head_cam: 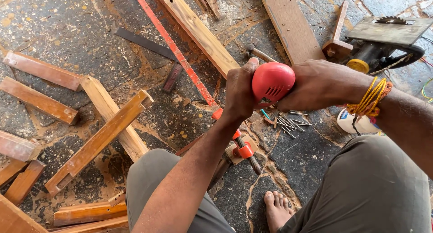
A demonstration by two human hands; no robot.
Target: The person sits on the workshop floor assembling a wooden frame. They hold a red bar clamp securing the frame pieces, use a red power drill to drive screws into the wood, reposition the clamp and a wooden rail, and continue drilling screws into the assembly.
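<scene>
Rough dark stone floor (58, 30), cracked and dusted with orange sawdust, carries everything in sight. Near the middle of it the person holds a red power tool (272, 81) with a rounded, vented plastic body, gripped from both sides. The left hand (240, 93) is clenched around the tool's near side, fingers wrapped tight; the right hand (322, 85) closes over its back end, with yellow and orange threads (370, 98) tied at the wrist. Directly below the tool an orange bar clamp (243, 148) with a threaded screw bites onto a small wood block, and its long orange-red bar (173, 48) runs away toward the floor's far edge. Loose nails (288, 121) lie scattered just beside the clamp, under the right hand. A round white container (349, 122) with a blue patch on its label sits beyond the right wrist, partly hidden. Toward the far right corner rests a circular saw (383, 39) with a yellow cap. Along the left edge lie short wooden offcuts (43, 70) and a joined wooden frame piece (106, 134). A bare foot (277, 210) rests at the near edge.
</scene>
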